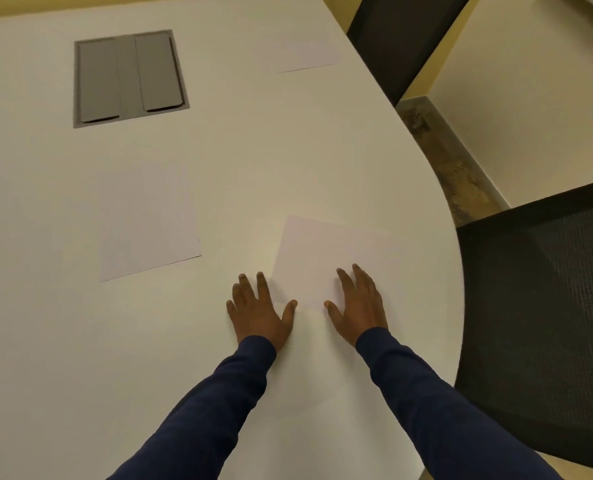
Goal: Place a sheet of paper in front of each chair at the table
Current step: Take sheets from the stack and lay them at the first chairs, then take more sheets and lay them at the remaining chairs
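Observation:
A white sheet of paper (326, 258) lies flat on the white table (288, 150), in front of the black mesh chair (544, 306) at the right edge. My right hand (357, 303) rests flat on the sheet's near right part, fingers spread. My left hand (258, 308) lies flat on the table at the sheet's near left corner, its thumb touching the paper's edge. Another sheet, or a small stack, (147, 220) lies to the left. A third sheet (302, 51) lies far off, in front of a second dark chair (402, 39).
A grey cable hatch with two flaps (128, 77) is set into the table at the far left. Beyond the table's curved right edge are a brown floor strip (454, 161) and a cream wall (530, 109).

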